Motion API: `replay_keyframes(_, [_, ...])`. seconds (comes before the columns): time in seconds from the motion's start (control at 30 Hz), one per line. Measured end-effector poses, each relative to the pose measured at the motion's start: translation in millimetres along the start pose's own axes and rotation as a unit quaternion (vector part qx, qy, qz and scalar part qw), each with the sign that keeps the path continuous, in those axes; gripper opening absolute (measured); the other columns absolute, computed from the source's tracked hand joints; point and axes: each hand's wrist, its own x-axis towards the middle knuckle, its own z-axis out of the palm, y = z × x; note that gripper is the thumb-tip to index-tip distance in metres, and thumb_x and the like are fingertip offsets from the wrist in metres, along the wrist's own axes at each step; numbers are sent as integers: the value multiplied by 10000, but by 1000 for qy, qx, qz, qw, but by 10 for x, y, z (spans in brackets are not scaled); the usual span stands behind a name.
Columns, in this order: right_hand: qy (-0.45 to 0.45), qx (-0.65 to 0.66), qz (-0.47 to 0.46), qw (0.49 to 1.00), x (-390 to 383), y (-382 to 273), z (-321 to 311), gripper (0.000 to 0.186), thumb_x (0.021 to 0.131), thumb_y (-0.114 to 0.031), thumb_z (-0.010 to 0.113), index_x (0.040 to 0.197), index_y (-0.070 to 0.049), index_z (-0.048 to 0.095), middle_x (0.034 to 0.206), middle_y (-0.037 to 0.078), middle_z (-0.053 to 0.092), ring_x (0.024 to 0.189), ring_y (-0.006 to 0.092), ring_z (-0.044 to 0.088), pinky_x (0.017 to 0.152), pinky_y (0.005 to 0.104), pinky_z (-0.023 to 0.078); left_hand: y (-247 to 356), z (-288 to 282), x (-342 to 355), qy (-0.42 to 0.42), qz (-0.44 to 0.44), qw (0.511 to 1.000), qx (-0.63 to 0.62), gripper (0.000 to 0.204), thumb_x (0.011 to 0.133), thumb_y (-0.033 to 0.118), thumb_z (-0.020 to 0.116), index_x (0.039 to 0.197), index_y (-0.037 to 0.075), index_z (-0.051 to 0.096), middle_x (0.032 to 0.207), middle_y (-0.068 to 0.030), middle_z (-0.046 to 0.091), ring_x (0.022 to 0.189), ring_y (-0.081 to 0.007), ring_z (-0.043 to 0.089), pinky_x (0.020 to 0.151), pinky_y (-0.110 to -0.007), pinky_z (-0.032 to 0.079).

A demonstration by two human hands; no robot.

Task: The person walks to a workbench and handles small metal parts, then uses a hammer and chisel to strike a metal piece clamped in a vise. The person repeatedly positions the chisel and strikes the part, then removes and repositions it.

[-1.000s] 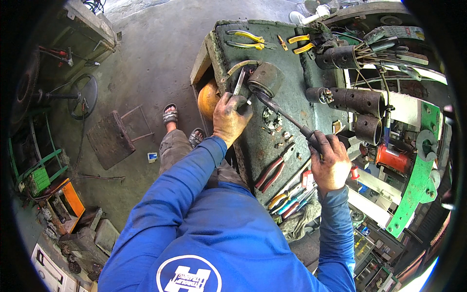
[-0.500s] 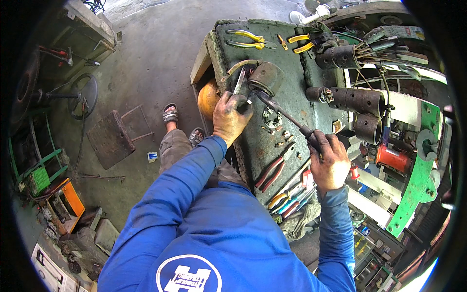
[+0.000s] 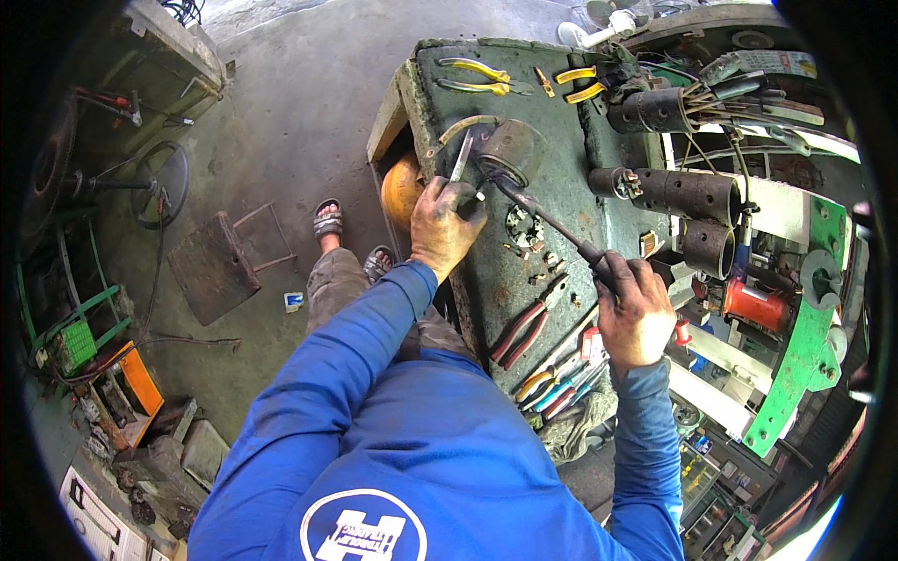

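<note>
On the dark workbench (image 3: 561, 220) a worn metal cylinder (image 3: 512, 152) lies on its side, a curved strip or cable arching from its left end. My left hand (image 3: 444, 224) is closed beside it, gripping a flat metal blade (image 3: 461, 157) that points at the cylinder's open end. A small white-ended piece (image 3: 481, 196) pokes out by those fingers; I cannot make out its kind. My right hand (image 3: 636, 309) wraps round the dark handle of a long-shafted tool (image 3: 552, 220). The tool's blackened tip meets the cylinder's lower edge, and the exact contact is hidden.
Yellow-handled pliers (image 3: 474, 77) lie at the bench's far end. Nearer are a round slotted part (image 3: 524, 225), red-handled pliers (image 3: 520, 334), several screwdrivers (image 3: 561, 393) and a rag (image 3: 580, 425). Upright-tool holders (image 3: 650, 110) and metal tubes (image 3: 673, 192) line the right side. A low stool (image 3: 213, 268) stands left.
Almost nothing differs. The long-shafted tool's tip and the cylinder look very slightly shifted; both hands keep their grips.
</note>
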Motion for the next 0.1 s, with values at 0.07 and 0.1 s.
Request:
replay_keyframes(0.07, [5,-4,0,1000,-6,-3,-2,438,792,-163,820,1220,-151,730,996,52,670,860,277,655,722,402,557,5,-12,-2,-7,-8,1000,-4,296,698,118,858,966,80,737,967,-127,668,920,-344,683,840,-423,565])
replay_keyframes(0.1, [3,-3,-2,1000,-8,-2,0,437,793,-155,816,1221,-143,729,1006,51,675,866,278,658,728,402,560,12,-19,-4,-12,-14,1000,-4,300,699,119,858,972,83,739,976,-133,671,930,-348,686,849,-420,565])
